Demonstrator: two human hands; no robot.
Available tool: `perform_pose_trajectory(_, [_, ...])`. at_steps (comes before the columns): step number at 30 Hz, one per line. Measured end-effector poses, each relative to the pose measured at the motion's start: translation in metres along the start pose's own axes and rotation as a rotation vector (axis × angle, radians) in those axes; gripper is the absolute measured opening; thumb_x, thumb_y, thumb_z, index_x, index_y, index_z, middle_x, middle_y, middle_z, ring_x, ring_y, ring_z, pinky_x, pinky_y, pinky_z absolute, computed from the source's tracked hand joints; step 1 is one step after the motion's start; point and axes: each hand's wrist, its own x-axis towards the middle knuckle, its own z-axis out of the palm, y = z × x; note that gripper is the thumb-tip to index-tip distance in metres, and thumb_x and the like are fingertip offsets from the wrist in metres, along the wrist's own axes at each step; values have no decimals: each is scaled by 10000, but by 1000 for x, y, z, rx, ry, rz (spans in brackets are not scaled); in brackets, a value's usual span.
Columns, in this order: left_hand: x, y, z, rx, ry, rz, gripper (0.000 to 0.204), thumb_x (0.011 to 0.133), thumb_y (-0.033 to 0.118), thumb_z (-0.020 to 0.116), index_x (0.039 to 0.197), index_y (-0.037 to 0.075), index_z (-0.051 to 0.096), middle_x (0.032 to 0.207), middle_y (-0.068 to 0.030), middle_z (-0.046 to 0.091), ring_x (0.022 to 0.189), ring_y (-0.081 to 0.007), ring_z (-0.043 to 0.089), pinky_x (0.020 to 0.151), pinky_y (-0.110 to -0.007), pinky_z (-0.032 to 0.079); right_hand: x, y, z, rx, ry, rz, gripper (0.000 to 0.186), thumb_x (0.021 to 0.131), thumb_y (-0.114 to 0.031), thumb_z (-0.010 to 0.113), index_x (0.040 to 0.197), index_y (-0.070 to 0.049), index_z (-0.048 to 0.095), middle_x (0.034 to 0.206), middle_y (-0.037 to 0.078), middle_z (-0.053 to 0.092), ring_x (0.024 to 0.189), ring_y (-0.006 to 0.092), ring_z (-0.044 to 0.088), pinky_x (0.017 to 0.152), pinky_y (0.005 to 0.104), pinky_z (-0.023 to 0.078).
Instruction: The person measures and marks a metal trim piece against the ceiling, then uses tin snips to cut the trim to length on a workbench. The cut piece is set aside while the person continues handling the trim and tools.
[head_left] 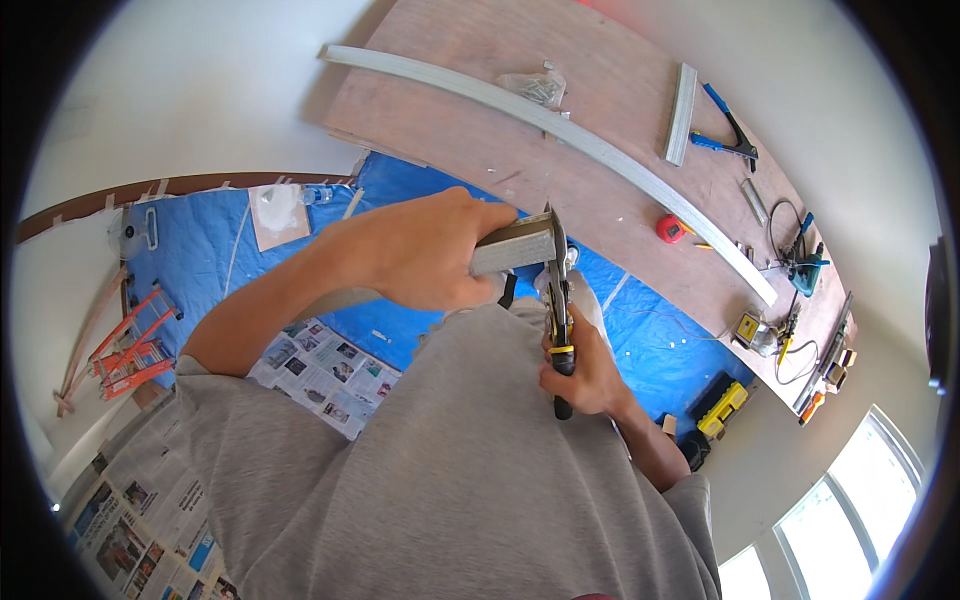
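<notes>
My left hand [425,245] is closed round a short galvanised metal channel [515,254], held level in front of my body. My right hand [590,368] grips a pair of tin snips [558,295] with black and yellow handles, blades pointing up. The snips' jaws are at the right end of the channel; whether they have bitten into the metal I cannot tell. Beyond my hands, a long metal channel [560,122] lies across the plywood worktop [430,125]. A shorter metal channel [681,115] rests farther right, beside a blue-handled hand riveter [738,138].
On the worktop are a bag of small metal fasteners [538,90], a red tape measure [670,229] and several tools at its right end. A blue tarp [385,185] and newspaper sheets [325,372] cover the floor. A yellow-and-black case [722,410] stands right; an orange folding frame [130,345] left.
</notes>
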Motion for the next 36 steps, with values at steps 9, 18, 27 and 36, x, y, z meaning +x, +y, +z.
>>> perform_pose_trajectory(9, [11,1,2,44,-29,-10,216,784,99,661,968,6,597,708,-172,638,595,-295,565,606,-426,461,1,6,0,35,4,23,488,731,-114,705,1141,22,478,798,117,529,727,224,524,687,374,459])
perform_pose_trajectory(18, [10,8,4,153,-16,19,277,767,112,693,976,-21,570,731,-244,655,633,-362,647,617,-453,498,-10,12,3,11,-15,20,638,722,-151,719,1233,53,395,851,210,580,815,359,609,780,445,489])
perform_pose_trajectory(27, [16,9,5,162,-89,8,304,758,115,710,972,-40,560,713,-258,652,596,-385,645,574,-447,494,-18,1,6,-104,1,101,836,721,-183,731,1380,89,292,961,266,605,953,427,620,877,467,483])
perform_pose_trajectory(36, [17,5,16,135,-99,21,355,764,112,723,1027,-50,548,747,-273,660,659,-425,668,602,-461,501,-22,0,14,7,45,200,1002,753,-209,756,1542,66,202,1197,268,586,1151,419,580,1032,460,434])
